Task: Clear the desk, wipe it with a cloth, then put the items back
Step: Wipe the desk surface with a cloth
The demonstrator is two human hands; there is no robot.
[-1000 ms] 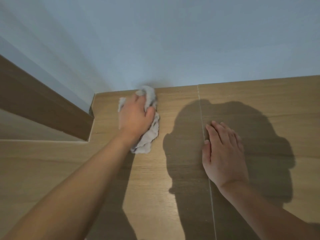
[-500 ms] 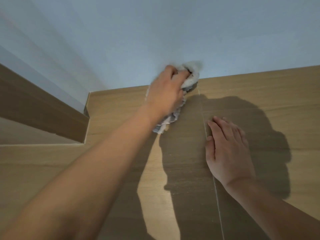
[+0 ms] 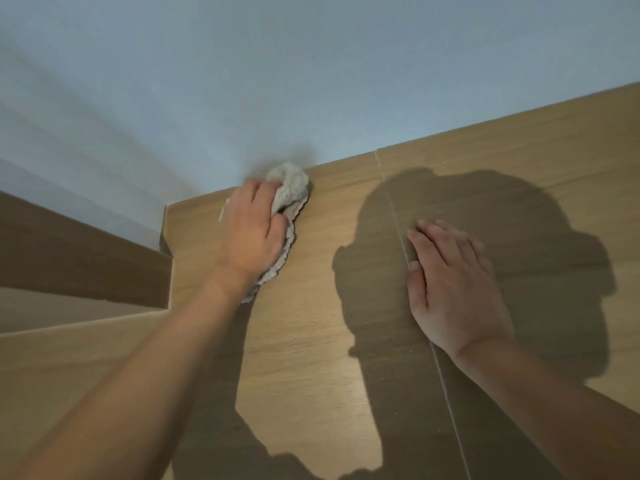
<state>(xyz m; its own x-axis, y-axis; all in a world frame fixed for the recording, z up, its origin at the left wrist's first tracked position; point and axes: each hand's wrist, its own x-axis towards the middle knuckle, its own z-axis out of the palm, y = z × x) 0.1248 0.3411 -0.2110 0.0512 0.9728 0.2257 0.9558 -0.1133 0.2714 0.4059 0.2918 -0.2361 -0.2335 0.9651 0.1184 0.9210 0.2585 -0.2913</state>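
- The left hand (image 3: 252,233) presses the crumpled cloth (image 3: 289,188) on the desk (image 3: 311,341), beside the wall (image 3: 311,81), fingers curled on it.
- The right hand (image 3: 450,285) lies flat on the desk, fingers together.
- The desk looks cleared; wiping goes on, and putting items back is left.

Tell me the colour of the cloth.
Pale grey-white cloth, seen in the head view.

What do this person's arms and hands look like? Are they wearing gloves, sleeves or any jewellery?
Both are bare. The left hand and right hand have no gloves, and no rings, watch or bracelet show on the fingers or wrists. Both forearms are uncovered as far as the picture's edge, so no sleeve is visible. Fingernails look short and unpainted.
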